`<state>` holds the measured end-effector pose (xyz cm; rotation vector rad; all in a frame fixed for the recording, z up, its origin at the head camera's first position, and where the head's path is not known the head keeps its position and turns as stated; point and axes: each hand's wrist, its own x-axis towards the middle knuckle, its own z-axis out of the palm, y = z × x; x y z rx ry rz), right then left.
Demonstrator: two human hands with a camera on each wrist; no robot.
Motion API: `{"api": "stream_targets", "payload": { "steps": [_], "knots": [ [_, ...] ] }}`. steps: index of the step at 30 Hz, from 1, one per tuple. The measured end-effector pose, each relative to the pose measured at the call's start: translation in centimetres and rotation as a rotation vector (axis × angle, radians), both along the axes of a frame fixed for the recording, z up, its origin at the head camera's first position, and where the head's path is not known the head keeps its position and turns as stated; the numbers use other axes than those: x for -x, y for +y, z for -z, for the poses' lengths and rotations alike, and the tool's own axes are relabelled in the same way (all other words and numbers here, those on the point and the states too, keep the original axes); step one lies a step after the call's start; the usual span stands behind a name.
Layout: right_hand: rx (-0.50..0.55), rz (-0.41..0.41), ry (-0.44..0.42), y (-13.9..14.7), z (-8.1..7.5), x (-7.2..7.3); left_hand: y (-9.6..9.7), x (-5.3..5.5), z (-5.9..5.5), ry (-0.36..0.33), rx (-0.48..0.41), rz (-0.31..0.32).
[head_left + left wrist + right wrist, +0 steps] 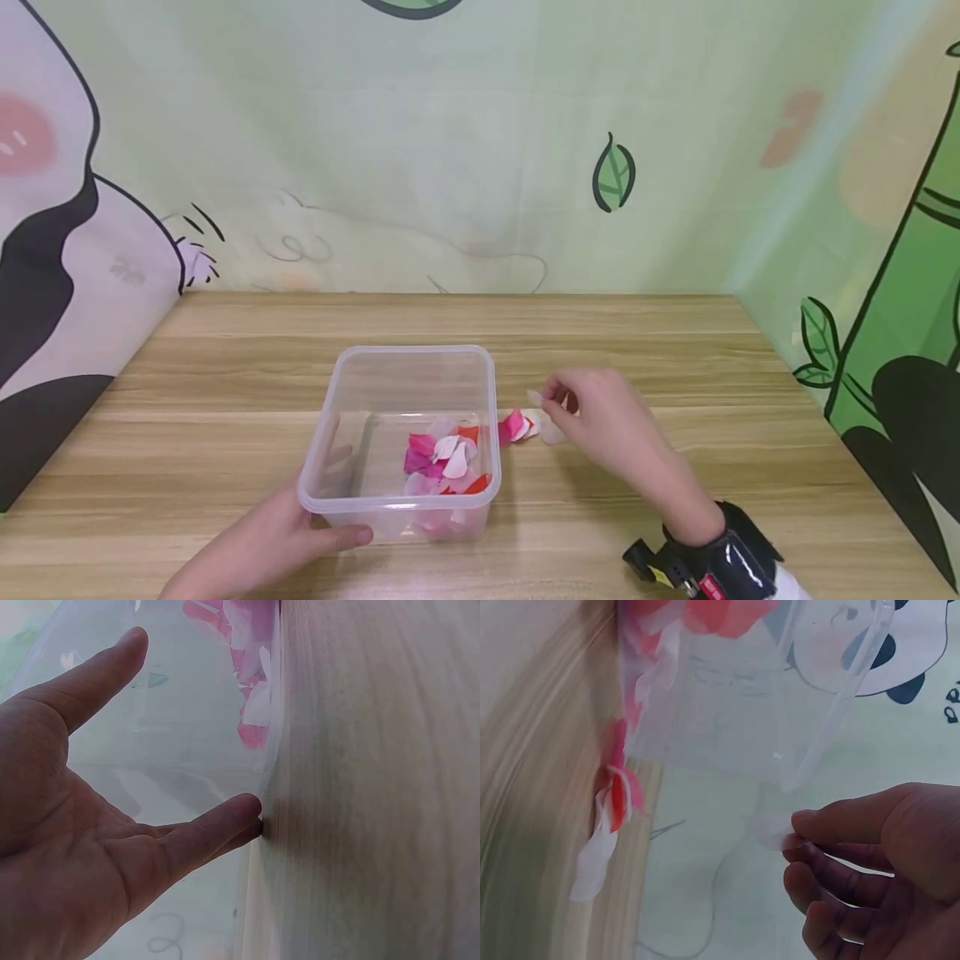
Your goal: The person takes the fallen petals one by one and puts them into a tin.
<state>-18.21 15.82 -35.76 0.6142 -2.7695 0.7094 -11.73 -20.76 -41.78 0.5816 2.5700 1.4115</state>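
A clear plastic box (397,504) stands on the table with pink, white and red petals (442,458) in it. My left hand (273,533) rests against the box's near left corner, thumb along the front wall and fingers along the left side; in the left wrist view the thumb and fingers look straight and spread. Right of the box, my right hand (607,421) pinches a pale, thin petal (772,830) between thumb and forefinger, held above the table. Below it, a small group of pink, red and white petals (516,426) lies beside the box's right wall.
The wooden table (637,329) reaches back to a printed cloth backdrop (450,167) with panda and leaf drawings. A black wrist strap with a camera (720,558) sits on the right forearm. The box's rim (412,350) has no lid on it.
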Motion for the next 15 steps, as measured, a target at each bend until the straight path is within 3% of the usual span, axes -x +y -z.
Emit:
{"api": "stream_targets", "payload": {
  "steps": [9,15],
  "knots": [
    [0.11,-0.135,0.246,-1.1,-1.0,-2.0,0.0,0.0,0.0,-0.023,0.012,-0.002],
    [0.18,-0.262,0.322,-2.2,-1.1,-3.2,0.0,0.1,0.0,-0.02,-0.013,0.005]
  ]
}}
